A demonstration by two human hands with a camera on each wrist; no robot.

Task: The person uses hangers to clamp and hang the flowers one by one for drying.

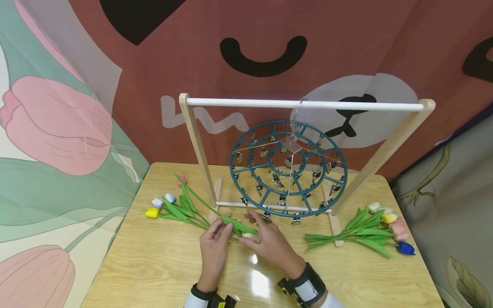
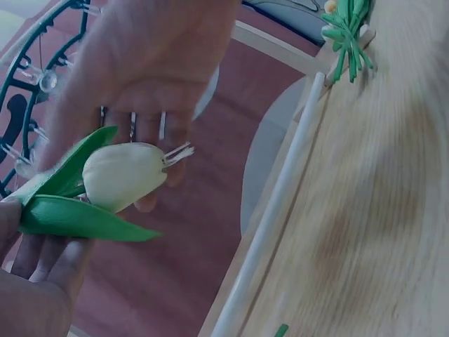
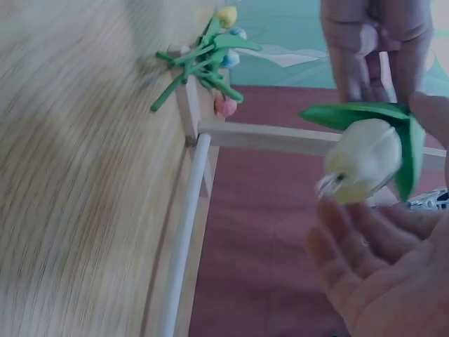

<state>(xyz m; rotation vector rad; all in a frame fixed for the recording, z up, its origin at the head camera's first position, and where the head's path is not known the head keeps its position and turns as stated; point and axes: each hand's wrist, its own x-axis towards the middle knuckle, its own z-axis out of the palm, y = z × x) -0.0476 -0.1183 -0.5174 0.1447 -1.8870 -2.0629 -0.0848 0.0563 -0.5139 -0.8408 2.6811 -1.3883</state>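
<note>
My left hand point(image 1: 214, 247) pinches an artificial white tulip point(image 2: 125, 175) near the base of its bloom, where two green leaves spread out. In the head view the tulip's stem runs away up and to the left, and its bloom points toward my right hand point(image 1: 275, 244). The right hand has its palm turned to the bloom and its fingers loosely extended, a little blurred in the right wrist view; whether a fingertip touches the petals I cannot tell. Thin whitish strands stick out of the bloom's tip. Tulips point(image 1: 175, 209) in yellow, pale blue and pink lie left of the hands.
A round teal clip hanger point(image 1: 265, 197) with several metal clips hangs from the white bar point(image 1: 246, 103) of a wooden stand point(image 1: 198, 149), just beyond my hands. Another tulip bunch point(image 1: 369, 231) lies on the table point(image 1: 154, 265) at the right. Printed cloth point(image 1: 154, 68) hangs behind.
</note>
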